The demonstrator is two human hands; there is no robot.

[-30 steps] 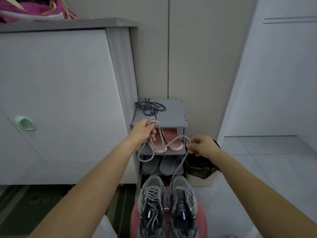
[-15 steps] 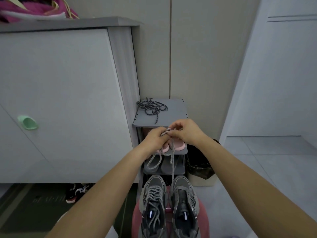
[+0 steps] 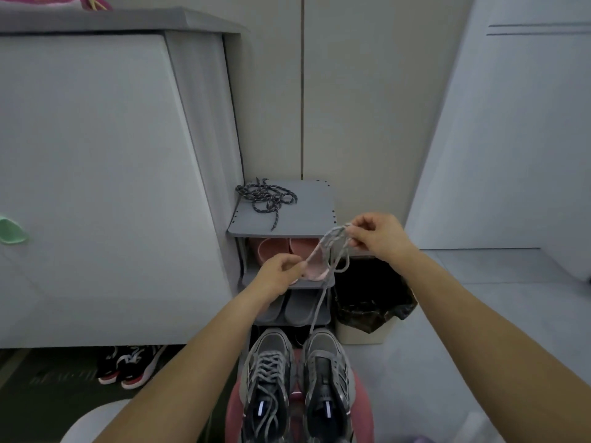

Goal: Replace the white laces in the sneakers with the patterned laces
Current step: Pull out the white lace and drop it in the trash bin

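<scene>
Step in hand: removed white lace [image 3: 332,247] gathered into loops, pinched by right hand [image 3: 375,233] and left hand [image 3: 279,271], tail trailing to the unlaced right sneaker [image 3: 327,375]; next, likely set aside and fetch patterned laces [image 3: 265,198] on shelf top [image 3: 307,212].
</scene>
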